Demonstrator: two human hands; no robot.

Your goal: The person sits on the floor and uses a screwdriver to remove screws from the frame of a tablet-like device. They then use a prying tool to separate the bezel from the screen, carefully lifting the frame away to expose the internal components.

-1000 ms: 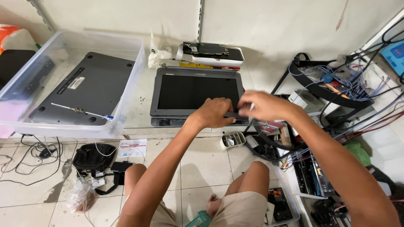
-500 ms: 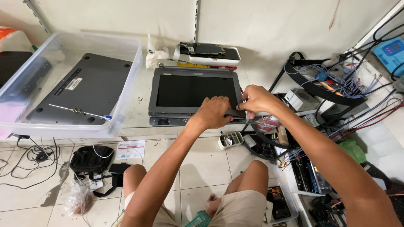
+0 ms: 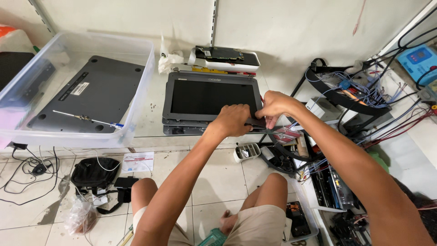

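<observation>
A dark grey laptop screen panel [image 3: 209,95] lies flat on a low white surface, stacked on the laptop base. My left hand [image 3: 234,120] presses on the panel's near right corner, fingers curled over the bezel edge. My right hand [image 3: 273,107] grips the same corner from the right side, fingers pinched on the bezel; a thin red tool seems to stick up by its thumb. Both hands touch the panel close together.
A clear plastic bin [image 3: 141,59] at left holds a grey laptop bottom cover [image 3: 91,91] and a screwdriver [image 3: 86,118]. A white box with a circuit board [image 3: 225,57] sits behind the panel. Tangled cables and parts [image 3: 359,95] crowd the right. A black pouch [image 3: 93,173] lies on the tiled floor.
Both hands have stayed at the panel's near right corner; the right hand shifted slightly left and closer to the left hand. The view moved a little.
</observation>
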